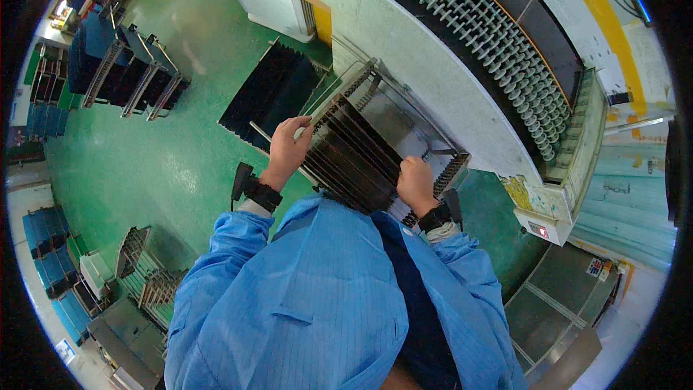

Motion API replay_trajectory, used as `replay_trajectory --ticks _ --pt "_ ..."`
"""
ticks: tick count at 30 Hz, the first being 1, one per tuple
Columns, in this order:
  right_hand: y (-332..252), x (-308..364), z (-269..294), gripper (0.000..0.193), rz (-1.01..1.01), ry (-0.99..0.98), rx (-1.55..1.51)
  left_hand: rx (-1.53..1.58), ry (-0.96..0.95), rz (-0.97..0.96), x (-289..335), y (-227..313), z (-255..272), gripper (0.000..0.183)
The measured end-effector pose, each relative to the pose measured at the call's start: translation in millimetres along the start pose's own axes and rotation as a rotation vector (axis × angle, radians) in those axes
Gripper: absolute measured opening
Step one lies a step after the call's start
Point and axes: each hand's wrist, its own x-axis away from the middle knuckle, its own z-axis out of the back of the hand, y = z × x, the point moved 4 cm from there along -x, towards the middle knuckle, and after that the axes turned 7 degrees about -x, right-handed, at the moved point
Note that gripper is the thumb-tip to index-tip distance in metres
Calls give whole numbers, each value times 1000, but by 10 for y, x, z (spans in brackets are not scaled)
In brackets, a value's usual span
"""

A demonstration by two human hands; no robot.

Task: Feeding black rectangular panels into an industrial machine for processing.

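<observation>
A metal slotted rack (456,166) stands in front of my body, with several thin dark boards (354,155) upright in a close row inside it. My left hand (291,146) is closed at the left end of the row, thumb and fingers pinched by the rack's side rail. At the opposite end, my right hand (416,184) is curled with its fingers around the edge of a dark board. The two hands are at opposite ends of the boards. My left fingertips partly hide what they grip, but a board edge appears to run there.
Another rack of dark boards (271,90) stands just beyond on the left. A pale machine (426,65) with rows of rollers (491,43) rises at the right. Loaded racks (123,65) stand far left on the green floor (195,87); a grey metal cabinet (559,296) is at lower right.
</observation>
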Motion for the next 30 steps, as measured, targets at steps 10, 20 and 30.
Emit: replay_trajectory --ticks 10,20,30 --pt "-134 -3 379 13 -37 120 -115 44 -10 -22 -152 42 -45 23" --pt "-568 -218 1687 7 78 299 -137 215 -54 45 -286 230 -148 24" --pt "-537 -127 2111 4 26 416 -175 -43 -292 -483 -554 725 -620 29"
